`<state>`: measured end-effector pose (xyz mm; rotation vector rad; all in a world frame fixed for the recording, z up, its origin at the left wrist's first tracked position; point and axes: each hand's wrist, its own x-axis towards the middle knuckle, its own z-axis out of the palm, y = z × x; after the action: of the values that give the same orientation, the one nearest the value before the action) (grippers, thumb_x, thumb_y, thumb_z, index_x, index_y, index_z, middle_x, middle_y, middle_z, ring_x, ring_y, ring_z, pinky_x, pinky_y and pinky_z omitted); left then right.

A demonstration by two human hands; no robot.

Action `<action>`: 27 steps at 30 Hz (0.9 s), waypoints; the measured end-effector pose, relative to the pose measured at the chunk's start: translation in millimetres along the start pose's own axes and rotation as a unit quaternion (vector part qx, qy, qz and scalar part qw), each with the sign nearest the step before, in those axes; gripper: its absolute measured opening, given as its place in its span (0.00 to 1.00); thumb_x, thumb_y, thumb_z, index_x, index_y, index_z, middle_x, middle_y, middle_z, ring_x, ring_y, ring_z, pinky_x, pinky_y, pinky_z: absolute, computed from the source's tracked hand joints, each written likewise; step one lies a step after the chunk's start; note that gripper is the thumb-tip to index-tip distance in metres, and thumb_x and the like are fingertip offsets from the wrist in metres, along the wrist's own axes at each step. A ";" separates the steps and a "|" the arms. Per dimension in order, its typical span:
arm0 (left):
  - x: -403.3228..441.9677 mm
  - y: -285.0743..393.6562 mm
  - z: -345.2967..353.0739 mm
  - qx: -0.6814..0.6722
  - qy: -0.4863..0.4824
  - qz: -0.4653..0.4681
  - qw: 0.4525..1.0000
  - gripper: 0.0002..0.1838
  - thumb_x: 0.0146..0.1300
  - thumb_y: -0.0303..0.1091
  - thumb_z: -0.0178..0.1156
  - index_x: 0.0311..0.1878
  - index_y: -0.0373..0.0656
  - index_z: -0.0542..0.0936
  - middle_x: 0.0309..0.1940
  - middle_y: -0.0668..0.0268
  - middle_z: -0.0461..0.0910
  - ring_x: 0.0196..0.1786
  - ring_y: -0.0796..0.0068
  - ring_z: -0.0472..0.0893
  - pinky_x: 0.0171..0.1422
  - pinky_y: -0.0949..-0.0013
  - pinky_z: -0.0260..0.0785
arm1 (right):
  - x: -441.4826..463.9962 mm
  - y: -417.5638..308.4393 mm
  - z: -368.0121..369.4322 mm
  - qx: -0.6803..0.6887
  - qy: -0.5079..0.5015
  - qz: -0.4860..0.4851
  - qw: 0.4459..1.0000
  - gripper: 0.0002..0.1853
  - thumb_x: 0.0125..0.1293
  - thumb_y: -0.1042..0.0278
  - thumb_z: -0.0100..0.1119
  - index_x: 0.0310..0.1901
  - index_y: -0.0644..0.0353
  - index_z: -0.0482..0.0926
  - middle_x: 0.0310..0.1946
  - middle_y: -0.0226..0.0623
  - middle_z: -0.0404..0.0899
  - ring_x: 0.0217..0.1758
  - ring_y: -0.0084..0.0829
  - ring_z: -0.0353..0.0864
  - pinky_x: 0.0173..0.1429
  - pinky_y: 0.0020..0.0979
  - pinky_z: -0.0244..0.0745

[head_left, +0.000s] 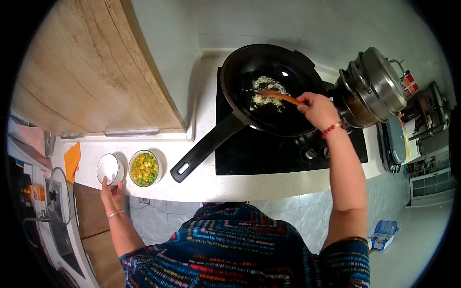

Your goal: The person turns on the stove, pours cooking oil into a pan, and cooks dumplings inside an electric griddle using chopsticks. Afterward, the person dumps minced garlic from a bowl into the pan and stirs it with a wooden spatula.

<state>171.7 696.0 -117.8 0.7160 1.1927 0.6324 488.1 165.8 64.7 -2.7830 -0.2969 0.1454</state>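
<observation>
My right hand [319,111] is closed around the handle of a wooden spatula [284,96]. The spatula's blade rests among finely chopped pale bits, like minced garlic [267,83], in a large black wok [240,67]. At the counter's front edge, my left hand [111,192] grips a small white bowl [108,168], its thumb at the near rim. I see no food inside that bowl. Just right of it stands a glass bowl [158,176] filled with diced green, yellow and orange vegetables [144,168].
The wok sits on a black cooktop [269,161], its long handle [206,146] pointing front left over the white counter [201,185]. Stacked steel pots [377,89] stand right of it. A wooden cabinet [96,67] overhangs the left. An orange cloth [72,161] lies far left.
</observation>
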 end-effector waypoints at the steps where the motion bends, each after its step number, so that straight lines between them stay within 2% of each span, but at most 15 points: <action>1: 0.6 1.8 -0.1 0.018 0.014 0.014 1.000 0.20 0.54 0.45 0.61 0.39 0.38 0.72 0.31 0.61 0.74 0.30 0.71 0.75 0.28 0.74 0.73 | -13.9 -9.2 -13.4 -0.016 -0.004 0.008 1.000 0.10 0.54 0.61 0.57 0.38 0.53 0.77 0.33 0.39 0.78 0.39 0.41 0.77 0.41 0.36 0.71; 3: -2.0 1.3 1.0 0.037 0.029 0.023 0.999 0.21 0.53 0.47 0.62 0.39 0.39 0.72 0.31 0.61 0.73 0.29 0.72 0.74 0.27 0.75 0.74 | -28.8 -15.7 -27.6 -0.026 -0.028 0.009 0.999 0.09 0.54 0.63 0.57 0.37 0.52 0.78 0.34 0.39 0.78 0.39 0.41 0.77 0.41 0.36 0.71; 5: -5.3 4.7 7.7 0.027 0.068 -0.012 0.997 0.18 0.55 0.45 0.60 0.38 0.39 0.73 0.25 0.64 0.72 0.25 0.73 0.73 0.23 0.74 0.71 | -30.9 -14.0 -16.5 -0.036 -0.030 -0.012 0.999 0.09 0.54 0.64 0.57 0.37 0.53 0.78 0.34 0.39 0.78 0.39 0.40 0.77 0.41 0.37 0.71; 6: 0.4 3.4 4.9 0.027 0.066 -0.011 0.997 0.18 0.55 0.45 0.60 0.38 0.39 0.73 0.25 0.64 0.72 0.25 0.73 0.73 0.23 0.74 0.71 | -29.5 -14.6 -8.8 -0.043 -0.034 -0.038 0.998 0.09 0.54 0.64 0.57 0.37 0.53 0.78 0.33 0.39 0.78 0.39 0.40 0.77 0.41 0.37 0.71; 9: 11.7 5.2 0.9 0.074 0.020 -0.017 0.997 0.19 0.54 0.47 0.61 0.37 0.40 0.73 0.23 0.66 0.71 0.23 0.75 0.72 0.20 0.75 0.69 | -27.2 -11.8 -7.3 -0.051 0.024 -0.038 0.998 0.10 0.53 0.63 0.57 0.38 0.52 0.78 0.33 0.39 0.78 0.39 0.41 0.77 0.41 0.38 0.71; 10: 5.7 4.1 5.2 0.097 0.034 -0.010 0.995 0.21 0.52 0.50 0.61 0.35 0.42 0.73 0.21 0.68 0.70 0.22 0.77 0.71 0.20 0.77 0.69 | -28.6 -10.8 -11.3 -0.071 0.053 -0.042 0.995 0.10 0.53 0.63 0.58 0.38 0.52 0.78 0.32 0.39 0.78 0.38 0.42 0.77 0.40 0.38 0.71; 11: -1.8 2.4 9.3 0.121 0.047 -0.006 0.992 0.22 0.51 0.54 0.62 0.34 0.43 0.73 0.18 0.70 0.68 0.21 0.79 0.70 0.20 0.78 0.69 | -34.6 -8.8 -22.6 -0.069 0.027 -0.014 0.997 0.10 0.52 0.62 0.58 0.37 0.52 0.78 0.31 0.39 0.78 0.37 0.42 0.77 0.40 0.38 0.71; 15: -17.3 -0.6 16.3 0.114 0.053 0.003 0.992 0.22 0.52 0.52 0.61 0.36 0.41 0.73 0.21 0.68 0.70 0.21 0.76 0.71 0.20 0.76 0.67 | -39.9 12.2 -38.9 -0.119 -0.008 0.006 0.993 0.09 0.52 0.63 0.58 0.36 0.51 0.79 0.30 0.40 0.78 0.37 0.41 0.77 0.40 0.36 0.71; 19: -25.8 2.1 15.8 0.111 0.050 0.016 0.992 0.23 0.52 0.53 0.61 0.38 0.42 0.72 0.23 0.69 0.69 0.25 0.76 0.71 0.24 0.74 0.67 | -16.3 14.9 -10.5 -0.035 0.033 0.012 0.999 0.10 0.51 0.62 0.59 0.36 0.51 0.79 0.31 0.40 0.79 0.37 0.40 0.78 0.41 0.36 0.72; 21: -25.7 8.1 8.2 0.108 0.058 0.018 0.992 0.24 0.52 0.54 0.61 0.39 0.42 0.72 0.24 0.69 0.69 0.26 0.76 0.71 0.25 0.73 0.67 | -22.7 21.9 -23.4 -0.065 0.037 0.004 0.997 0.11 0.51 0.62 0.59 0.37 0.51 0.79 0.31 0.40 0.79 0.37 0.40 0.78 0.41 0.36 0.72; 22: -20.7 12.9 -3.8 0.111 0.056 0.032 0.992 0.24 0.52 0.53 0.61 0.41 0.43 0.71 0.26 0.70 0.69 0.27 0.77 0.70 0.26 0.74 0.66 | -25.1 27.8 -33.4 -0.098 0.039 -0.006 0.994 0.11 0.51 0.62 0.59 0.37 0.51 0.79 0.31 0.39 0.79 0.37 0.39 0.78 0.42 0.35 0.72; 24: -22.1 15.3 -13.5 0.114 0.054 0.045 0.991 0.24 0.52 0.53 0.61 0.42 0.43 0.71 0.28 0.70 0.69 0.29 0.77 0.70 0.27 0.74 0.66 | -25.9 37.7 -53.2 -0.086 -0.002 0.038 0.996 0.12 0.48 0.63 0.60 0.37 0.51 0.80 0.32 0.37 0.79 0.38 0.38 0.78 0.43 0.35 0.72; 26: -35.6 24.8 -13.9 0.190 0.091 0.179 0.961 0.22 0.52 0.50 0.61 0.43 0.44 0.71 0.31 0.71 0.70 0.29 0.80 0.69 0.28 0.77 0.64 | -18.5 36.7 -56.7 -0.129 -0.029 0.068 0.989 0.12 0.48 0.63 0.60 0.37 0.52 0.79 0.35 0.37 0.79 0.40 0.38 0.78 0.44 0.34 0.72; 27: -53.8 28.9 -2.8 0.202 0.070 0.207 0.955 0.20 0.55 0.45 0.59 0.45 0.42 0.71 0.34 0.71 0.71 0.30 0.83 0.68 0.29 0.78 0.64 | -11.0 37.6 -48.8 -0.117 -0.008 0.043 0.992 0.12 0.49 0.63 0.60 0.37 0.52 0.79 0.35 0.38 0.79 0.40 0.38 0.78 0.45 0.34 0.71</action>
<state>153.5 673.5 -63.9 1.3079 1.3305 0.8054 491.0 113.1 98.4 -3.0299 -0.2082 0.1630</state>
